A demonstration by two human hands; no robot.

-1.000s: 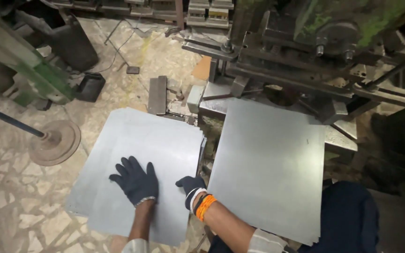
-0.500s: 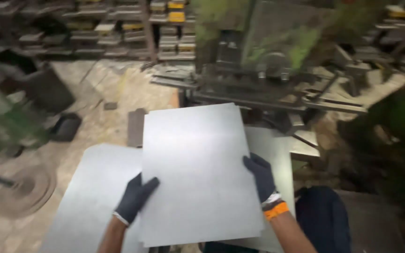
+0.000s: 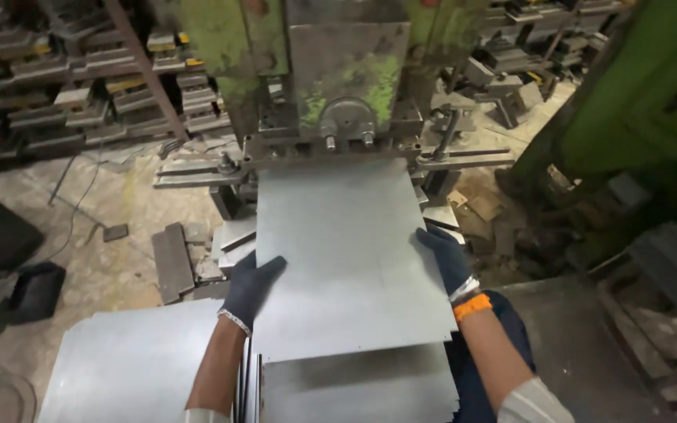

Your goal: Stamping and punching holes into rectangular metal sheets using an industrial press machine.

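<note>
- Left hand (image 3: 251, 288), dark glove: fingers flat, clasping the left edge of the flat grey rectangular steel sheet (image 3: 346, 251).
- Right hand (image 3: 446, 258), dark glove, orange wristband: fingers clasping the sheet's right edge.
- Sheet: far edge under the green-painted press head (image 3: 346, 78); best kept level, square, grip even.
- Stack of similar sheets (image 3: 131, 364): lower left.

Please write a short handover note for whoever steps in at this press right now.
Left hand: gloved, gripping the left edge of the metal sheet.
Right hand: gloved, gripping its right edge.
The sheet lies flat, its far edge at the green press.
More sheets lie below: a stack at lower left, another sheet under the held one.
Done: sheet brought up to the press.
Left: whether it is fully seated cannot be told.
</note>
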